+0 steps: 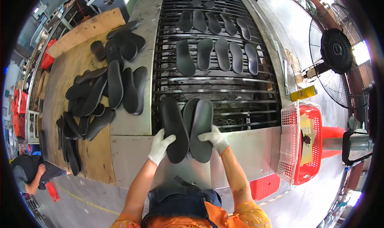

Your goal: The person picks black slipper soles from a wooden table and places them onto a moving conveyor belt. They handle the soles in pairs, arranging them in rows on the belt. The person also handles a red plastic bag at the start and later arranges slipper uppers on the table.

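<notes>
Both of my hands wear white gloves and hold black shoe insoles upright over the near metal edge of a roller conveyor. My left hand (162,146) grips a black insole (174,128), thumb across its front. In my right hand (216,139) is another black insole (202,128), with at least one more insole (189,112) showing behind it. Which hand supports the one behind is hidden. Farther along the conveyor (216,84), insoles lie in rows, the nearest row (222,55) side by side across the bars.
Piles of loose black insoles (95,94) cover the wooden table (60,80) at the left. At the right stand a red basket (310,144) and a white basket (289,142), a yellow bottle (304,93) and a large fan (337,50). Another person (30,174) is at the far left.
</notes>
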`<state>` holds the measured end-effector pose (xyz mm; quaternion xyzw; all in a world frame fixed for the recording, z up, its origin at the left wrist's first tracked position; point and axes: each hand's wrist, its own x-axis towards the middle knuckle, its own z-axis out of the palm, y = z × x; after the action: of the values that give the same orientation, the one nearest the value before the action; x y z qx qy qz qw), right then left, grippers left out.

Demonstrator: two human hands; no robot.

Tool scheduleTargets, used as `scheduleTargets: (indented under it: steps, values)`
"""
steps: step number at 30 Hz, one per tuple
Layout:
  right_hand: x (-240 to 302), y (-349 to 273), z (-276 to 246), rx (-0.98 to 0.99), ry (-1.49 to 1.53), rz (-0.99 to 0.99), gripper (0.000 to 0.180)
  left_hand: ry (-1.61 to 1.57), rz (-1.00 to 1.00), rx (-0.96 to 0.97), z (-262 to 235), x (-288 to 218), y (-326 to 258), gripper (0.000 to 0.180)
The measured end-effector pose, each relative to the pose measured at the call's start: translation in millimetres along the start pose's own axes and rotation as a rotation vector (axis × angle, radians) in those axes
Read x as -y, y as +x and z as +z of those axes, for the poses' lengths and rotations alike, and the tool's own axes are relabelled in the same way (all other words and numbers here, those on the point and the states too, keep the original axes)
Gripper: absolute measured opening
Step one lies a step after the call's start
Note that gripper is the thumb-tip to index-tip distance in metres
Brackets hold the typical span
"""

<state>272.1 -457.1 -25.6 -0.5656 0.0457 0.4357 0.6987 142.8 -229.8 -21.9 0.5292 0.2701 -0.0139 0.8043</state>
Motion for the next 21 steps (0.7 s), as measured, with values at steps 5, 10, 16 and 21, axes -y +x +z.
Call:
scheduleTargets:
  steps: [5, 10, 16, 21]
  values:
    - [64, 27, -85, -0.15, 0.031, 0.019, 0.053, 0.111, -0.041, 0.069, 71, 14, 96, 0.041]
    - [92, 53, -140, -0.376, -0.09, -0.007, 0.05, 0.317, -0.08, 0.049, 105, 32, 149, 0.045]
    - [99, 57, -210, -0.445, -0.18, -0.027, 0.039, 0.145, -0.078, -0.027, 102, 23, 143, 0.033]
    - [100, 57, -239, -0.589, -0.312, -0.06, 0.026, 0.145, -0.021, -0.166, 69, 19, 144, 0.033]
